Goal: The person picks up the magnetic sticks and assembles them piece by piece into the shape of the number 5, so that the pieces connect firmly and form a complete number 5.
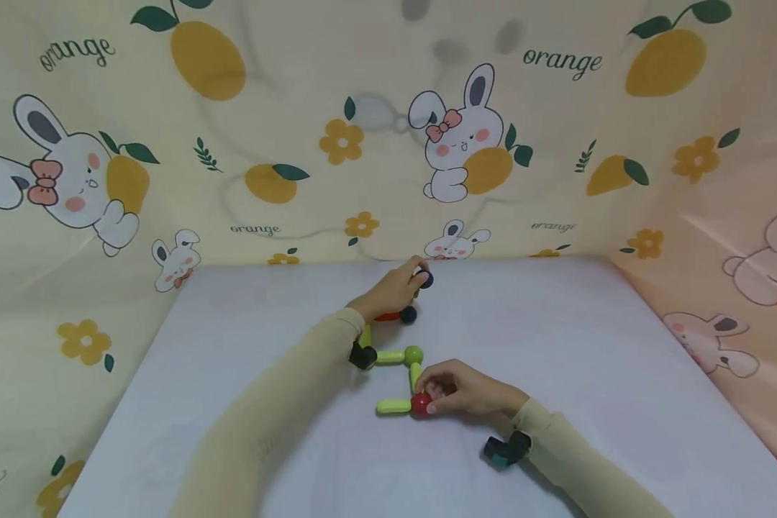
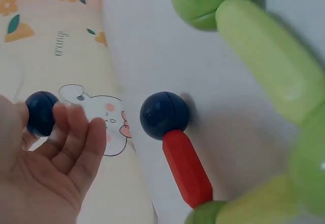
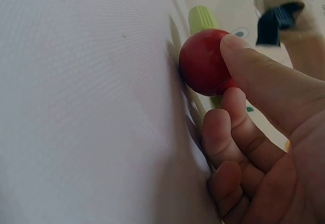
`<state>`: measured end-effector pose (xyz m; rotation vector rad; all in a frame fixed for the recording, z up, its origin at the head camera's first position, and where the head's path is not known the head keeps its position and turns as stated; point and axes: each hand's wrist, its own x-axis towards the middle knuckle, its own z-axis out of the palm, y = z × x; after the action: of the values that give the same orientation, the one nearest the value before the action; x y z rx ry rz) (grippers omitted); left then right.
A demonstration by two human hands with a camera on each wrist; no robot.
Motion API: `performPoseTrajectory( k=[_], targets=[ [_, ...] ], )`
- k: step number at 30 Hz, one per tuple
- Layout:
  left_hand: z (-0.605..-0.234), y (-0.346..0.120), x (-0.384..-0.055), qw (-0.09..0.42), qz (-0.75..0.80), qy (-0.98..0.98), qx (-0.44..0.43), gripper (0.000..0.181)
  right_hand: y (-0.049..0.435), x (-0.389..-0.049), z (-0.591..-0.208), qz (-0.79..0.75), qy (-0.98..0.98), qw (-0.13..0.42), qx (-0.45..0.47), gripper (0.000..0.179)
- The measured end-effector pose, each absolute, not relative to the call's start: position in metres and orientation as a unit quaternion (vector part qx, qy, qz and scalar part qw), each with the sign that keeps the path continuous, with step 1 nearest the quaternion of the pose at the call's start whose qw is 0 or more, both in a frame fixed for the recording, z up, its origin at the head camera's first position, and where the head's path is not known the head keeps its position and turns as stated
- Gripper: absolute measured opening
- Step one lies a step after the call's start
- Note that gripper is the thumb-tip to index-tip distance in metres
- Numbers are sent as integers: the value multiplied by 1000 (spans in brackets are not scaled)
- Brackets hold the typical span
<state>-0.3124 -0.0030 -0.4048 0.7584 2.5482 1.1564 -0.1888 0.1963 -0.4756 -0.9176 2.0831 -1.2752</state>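
In the head view, my left hand (image 1: pixel 391 289) is at the far side of the table and grips a dark blue ball (image 2: pixel 41 113). Just below it, a second dark blue ball (image 2: pixel 165 115) is joined to a red rod (image 2: pixel 187 168). Nearer, my right hand (image 1: pixel 473 390) pinches a red ball (image 3: pixel 205 62) between thumb and fingers, low over the tabletop. Two light green rods meet at that ball: one rod (image 1: pixel 393 407) points left, and another (image 1: pixel 416 375) runs up to a green ball (image 1: pixel 414 355).
From the green ball a further light green rod (image 1: pixel 390 357) extends left, partly behind the left wrist's black camera (image 1: pixel 362 355). Another black camera (image 1: pixel 508 450) sits on the right wrist. A patterned cloth (image 1: pixel 388 144) rises behind the white table (image 1: pixel 557 345).
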Motion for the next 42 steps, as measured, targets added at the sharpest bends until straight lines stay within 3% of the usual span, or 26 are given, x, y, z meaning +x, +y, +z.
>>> performPoseTrajectory(
  k=[18, 28, 32, 37, 42],
  targets=[
    [-388, -66, -244, 186, 389, 843, 323, 34, 196, -193, -478, -468, 770, 260, -347, 27],
    [-387, -105, -200, 167, 370, 858, 313, 32, 196, -190, -476, -465, 775, 264, -337, 26],
    [-396, -113, -185, 181, 361, 859, 314, 34, 197, -188, -479, -469, 771, 268, -338, 26],
    [-404, -117, -173, 193, 341, 855, 341, 42, 198, -189, -478, -465, 775, 272, -331, 27],
    [-408, -119, -171, 202, 328, 859, 337, 39, 199, -191, -477, -460, 779, 267, -331, 26]
  ],
)
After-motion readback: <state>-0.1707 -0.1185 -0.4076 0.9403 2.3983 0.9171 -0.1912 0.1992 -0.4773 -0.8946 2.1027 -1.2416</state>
